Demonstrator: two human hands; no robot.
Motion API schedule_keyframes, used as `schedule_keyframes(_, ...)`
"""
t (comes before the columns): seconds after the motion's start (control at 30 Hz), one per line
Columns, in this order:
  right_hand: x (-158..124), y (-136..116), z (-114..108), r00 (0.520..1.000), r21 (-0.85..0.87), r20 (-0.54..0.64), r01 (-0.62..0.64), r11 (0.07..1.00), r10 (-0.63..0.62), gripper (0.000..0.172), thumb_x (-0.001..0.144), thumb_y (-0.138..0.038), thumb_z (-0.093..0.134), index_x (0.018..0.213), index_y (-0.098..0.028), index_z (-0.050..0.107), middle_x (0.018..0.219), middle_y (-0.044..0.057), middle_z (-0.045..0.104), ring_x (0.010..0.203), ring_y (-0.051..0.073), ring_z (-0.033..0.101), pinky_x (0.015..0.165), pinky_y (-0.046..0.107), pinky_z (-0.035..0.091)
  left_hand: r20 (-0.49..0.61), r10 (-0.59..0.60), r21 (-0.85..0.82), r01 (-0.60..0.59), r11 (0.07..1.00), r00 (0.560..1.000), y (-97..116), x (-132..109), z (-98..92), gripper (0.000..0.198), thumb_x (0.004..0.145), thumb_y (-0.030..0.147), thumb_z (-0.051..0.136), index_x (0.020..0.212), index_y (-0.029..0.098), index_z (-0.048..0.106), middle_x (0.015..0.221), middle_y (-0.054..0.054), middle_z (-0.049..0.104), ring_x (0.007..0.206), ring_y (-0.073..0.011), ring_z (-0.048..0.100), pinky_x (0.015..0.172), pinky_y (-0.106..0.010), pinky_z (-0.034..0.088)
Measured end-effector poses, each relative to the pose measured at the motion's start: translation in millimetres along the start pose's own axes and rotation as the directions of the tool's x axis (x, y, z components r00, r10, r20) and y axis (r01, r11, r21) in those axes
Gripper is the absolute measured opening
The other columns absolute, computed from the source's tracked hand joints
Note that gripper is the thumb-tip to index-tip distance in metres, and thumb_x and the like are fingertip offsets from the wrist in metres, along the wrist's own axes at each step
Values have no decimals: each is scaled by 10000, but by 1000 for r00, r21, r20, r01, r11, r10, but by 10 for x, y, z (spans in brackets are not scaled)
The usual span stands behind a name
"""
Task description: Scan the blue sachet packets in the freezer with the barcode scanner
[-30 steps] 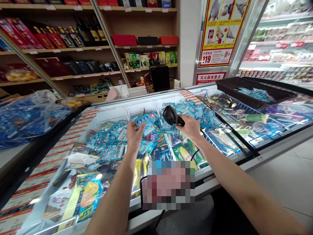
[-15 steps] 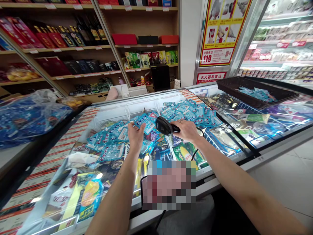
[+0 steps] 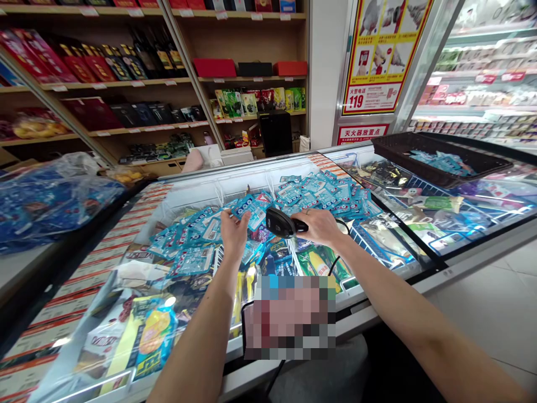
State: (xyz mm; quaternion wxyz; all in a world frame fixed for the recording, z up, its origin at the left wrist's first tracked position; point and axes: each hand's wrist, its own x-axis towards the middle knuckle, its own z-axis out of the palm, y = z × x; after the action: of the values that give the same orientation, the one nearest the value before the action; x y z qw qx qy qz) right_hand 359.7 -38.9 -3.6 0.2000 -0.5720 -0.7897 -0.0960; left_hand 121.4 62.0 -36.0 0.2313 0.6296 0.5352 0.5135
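Observation:
Between the thumb and fingers of my left hand [image 3: 235, 230] is a small blue packet [image 3: 254, 212], its label side facing up. My right hand [image 3: 319, 225] is wrapped round the handle of a black barcode scanner [image 3: 280, 223], whose head is close to the packet's right edge. A black cable hangs from the scanner past my wrist. Below and behind both hands lie many similar blue packets, in a left pile [image 3: 188, 240] and a right pile [image 3: 321, 190] on the chest freezer.
The freezer's glass top [image 3: 176, 313] covers bagged frozen goods and wire baskets. A dark tray [image 3: 386, 154] with more blue packets stands at the right. A plastic-wrapped blue bundle [image 3: 54, 196] lies at the left. A pixelated screen [image 3: 289, 319] is at the front edge. Shelves stand behind.
The scanner in my right hand has shifted very slightly left and down, nearer the packet. My left hand keeps its grip on the packet almost in place.

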Motion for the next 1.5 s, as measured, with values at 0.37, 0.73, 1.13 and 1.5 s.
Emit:
schedule_keyframes(0.37, -12, 18, 19, 1000, 12, -16, 16, 1000, -16, 341, 825, -443, 553, 1122, -283, 603, 953, -10, 685, 899, 154, 606, 707, 235, 395, 5, -5, 18, 5, 1000, 1000, 24, -13, -18, 612, 720, 636, 561, 1104, 176, 435, 668, 4, 515, 647, -180, 557, 601, -323, 458)
schedule_keyframes(0.73, -16, 33, 34, 999, -4, -45, -25, 1000, 25, 345, 806, -431, 577, 1121, -294, 602, 924, -4, 682, 895, 167, 607, 684, 239, 388, -9, 23, 17, -23, 1000, 1000, 39, -21, -5, 547, 757, 586, 543, 1098, 178, 415, 759, -24, 579, 641, -165, 557, 610, -308, 451)
schedule_keyframes(1.13, 21, 226, 89, 922, -23, -196, -344, 939, 333, 405, 819, -381, 589, 1210, -287, 544, 1044, 36, 651, 999, 206, 569, 781, 281, 410, 46, 428, 496, -393, 774, 903, 332, -179, -71, 547, 849, 400, 481, 1348, 200, 378, 1385, -146, 393, 1293, -298, 337, 1072, -480, 242)
schedule_keyframes(1.5, 28, 252, 108, 907, -20, -202, -381, 924, 370, 390, 812, -386, 591, 1189, -289, 556, 1038, 36, 650, 987, 215, 574, 755, 289, 418, 658, 420, 259, -712, 652, 625, 348, -220, 70, 403, 933, 433, 280, 1175, 295, 571, 1296, -8, 556, 1229, -198, 464, 1011, -383, 319)
